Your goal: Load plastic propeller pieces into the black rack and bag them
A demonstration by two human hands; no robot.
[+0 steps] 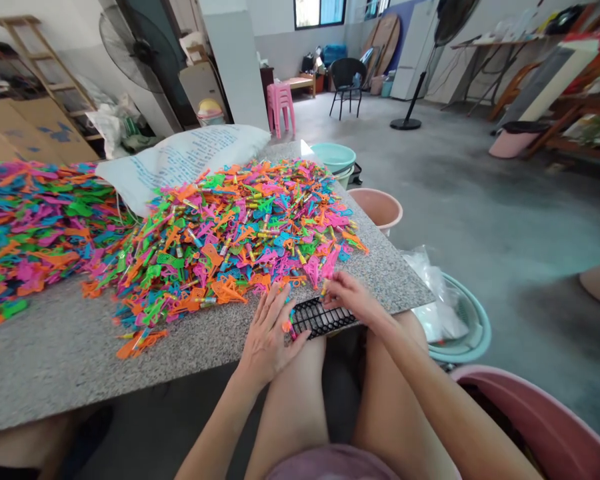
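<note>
Blk rack (325, 319) judged light, stiff; best held by ends. Small pc. (325, 289) pinched in R hand (353, 298); L hand (268, 335) laid at rack's L end, thumb spread.

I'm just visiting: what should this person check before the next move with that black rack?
- Left hand at the black rack: ok, at its left end, fingers spread.
- Right hand has a grip: ok, fingertips pinch a small yellowish piece over the rack.
- Coloured pieces within reach: ok, the pile lies just beyond both hands.
- Rack well back from the table edge: not ok, it sits right at the edge.
- Pieces at the rack's left end firmly seated: cannot tell, the hand partly hides them.
</note>
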